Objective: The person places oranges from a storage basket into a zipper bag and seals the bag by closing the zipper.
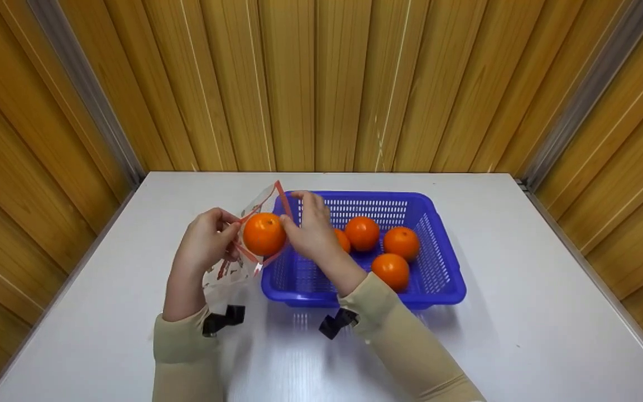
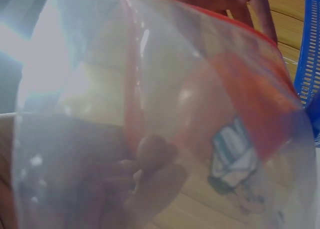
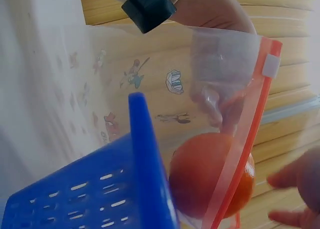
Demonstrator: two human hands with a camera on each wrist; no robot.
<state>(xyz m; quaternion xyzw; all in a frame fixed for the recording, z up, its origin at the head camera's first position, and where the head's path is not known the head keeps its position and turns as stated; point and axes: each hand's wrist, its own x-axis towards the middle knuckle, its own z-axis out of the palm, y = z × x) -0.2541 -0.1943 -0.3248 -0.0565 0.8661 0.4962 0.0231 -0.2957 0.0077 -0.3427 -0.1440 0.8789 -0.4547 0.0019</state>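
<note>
My left hand pinches the rim of a clear zip bag with a red seal strip and small printed cartoon figures. An orange sits in the bag's mouth; the right wrist view shows most of it behind the plastic, with part beyond the red strip. My right hand is just right of that orange, fingers spread. In the right wrist view a gap separates those fingers from the fruit. Through the plastic, the left wrist view shows the orange blurred.
A blue perforated basket stands right of the bag on a white table, holding several oranges. My right forearm crosses its front rim. Wood-patterned panels rise behind the table and at both sides.
</note>
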